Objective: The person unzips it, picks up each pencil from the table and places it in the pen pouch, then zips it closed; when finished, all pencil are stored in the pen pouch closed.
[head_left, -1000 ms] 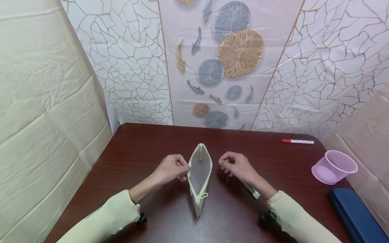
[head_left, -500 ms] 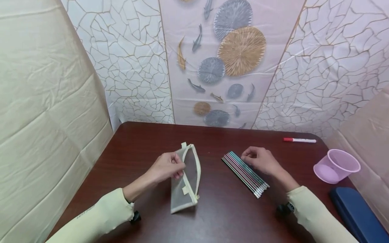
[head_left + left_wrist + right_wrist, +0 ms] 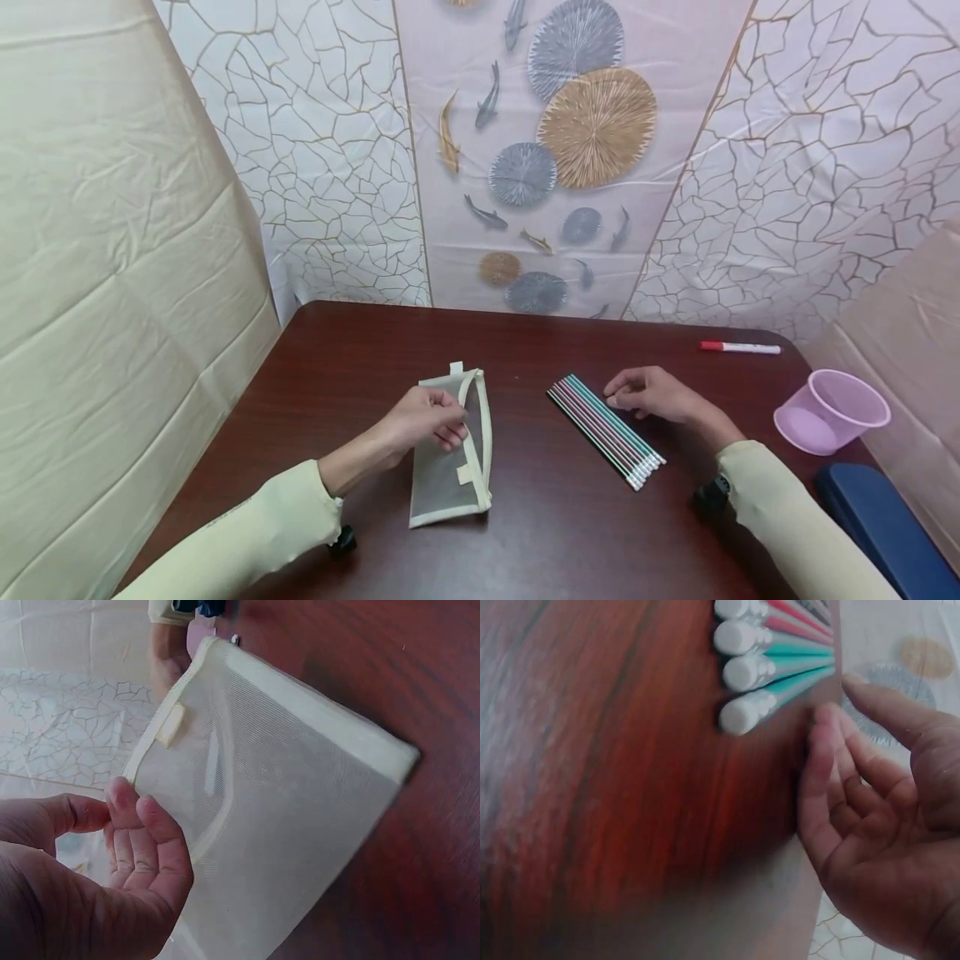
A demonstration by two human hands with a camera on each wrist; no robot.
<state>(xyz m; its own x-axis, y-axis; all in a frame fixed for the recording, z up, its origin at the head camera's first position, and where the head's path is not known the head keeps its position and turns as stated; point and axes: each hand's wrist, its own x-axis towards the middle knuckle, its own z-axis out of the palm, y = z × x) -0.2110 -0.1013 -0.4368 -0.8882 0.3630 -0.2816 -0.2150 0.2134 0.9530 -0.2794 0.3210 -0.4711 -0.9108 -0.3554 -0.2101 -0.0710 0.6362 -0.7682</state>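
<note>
My left hand (image 3: 422,421) pinches the zippered top edge of a cream mesh pencil pouch (image 3: 437,485). The pouch leans to the left on the table, its mouth gaping a little toward the right. In the left wrist view, thumb and forefinger meet at the zipper tape of the see-through pouch (image 3: 300,787). Several pencils (image 3: 600,425) lie side by side in a flat row, their white eraser ends toward me. Beyond their right side hovers my right hand (image 3: 651,393), fingers loosely bent around nothing. The right wrist view has the erasers (image 3: 739,675) close to that hand (image 3: 892,817).
A red-capped marker (image 3: 739,347) lies near the back right edge of the dark wooden table (image 3: 360,342). Along the right side stand a lilac cup (image 3: 825,412), tilted in view, and a long navy case (image 3: 885,525). Patterned cloth (image 3: 345,167) hangs behind the table.
The pouch has gone from upright in the middle to leaning over on the left, with my left hand still at its edge. My right hand has drawn right, uncovering the pencils.
</note>
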